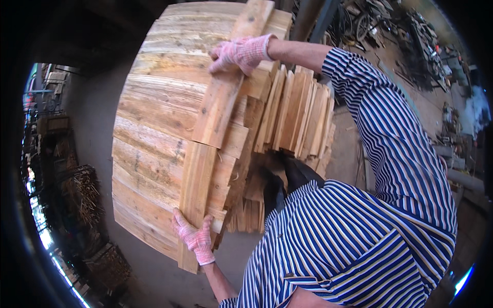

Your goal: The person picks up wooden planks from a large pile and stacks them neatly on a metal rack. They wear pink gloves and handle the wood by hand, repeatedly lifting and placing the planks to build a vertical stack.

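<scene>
Left hand [194,239] clasps the lower plank [196,179], right hand [240,54] the upper plank [219,109]. Looks like lining-up; next wants steady pressure.

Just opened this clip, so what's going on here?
A gloved person has both hands on planks lying in a line across a broad layer of boards set side by side. The right hand lies across the far plank; the left hand rests on the near plank, close to its near end. More wood pieces are stacked close by on the right.
</scene>
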{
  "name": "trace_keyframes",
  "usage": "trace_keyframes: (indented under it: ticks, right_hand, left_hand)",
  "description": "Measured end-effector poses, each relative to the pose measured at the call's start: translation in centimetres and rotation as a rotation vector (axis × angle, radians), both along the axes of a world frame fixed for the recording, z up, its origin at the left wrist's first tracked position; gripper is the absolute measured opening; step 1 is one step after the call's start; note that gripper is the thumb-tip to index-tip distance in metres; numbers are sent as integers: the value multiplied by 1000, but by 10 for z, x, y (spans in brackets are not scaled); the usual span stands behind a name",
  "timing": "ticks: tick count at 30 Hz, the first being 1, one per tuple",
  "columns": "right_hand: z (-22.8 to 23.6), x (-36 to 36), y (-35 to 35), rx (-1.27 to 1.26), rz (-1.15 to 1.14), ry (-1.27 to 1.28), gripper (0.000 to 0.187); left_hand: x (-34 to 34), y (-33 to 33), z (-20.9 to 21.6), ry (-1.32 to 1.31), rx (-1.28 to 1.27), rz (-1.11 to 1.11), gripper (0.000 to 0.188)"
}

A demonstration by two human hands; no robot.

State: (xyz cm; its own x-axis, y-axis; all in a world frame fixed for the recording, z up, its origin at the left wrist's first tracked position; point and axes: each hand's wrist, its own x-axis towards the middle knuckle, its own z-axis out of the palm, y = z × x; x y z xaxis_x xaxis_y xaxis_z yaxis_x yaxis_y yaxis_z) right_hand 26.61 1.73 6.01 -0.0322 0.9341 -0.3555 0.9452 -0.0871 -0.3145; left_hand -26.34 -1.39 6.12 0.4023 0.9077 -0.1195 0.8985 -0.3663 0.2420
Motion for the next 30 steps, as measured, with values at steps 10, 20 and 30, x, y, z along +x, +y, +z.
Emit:
trace_keyframes:
  ticks: [10,20,30]
  right_hand:
    - [-160,-28,-174,815,-1361,149,88]
    - [-342,-204,-312,3,-1427,911,69]
    - [-377,-171,-290,-11,-1331,895,68]
  left_hand:
    - [124,-119,-154,-456,-1257,25,68]
    - [246,-108,-425,335,-356,-242,90]
    - [292,-78,-447,526,-395,-405,39]
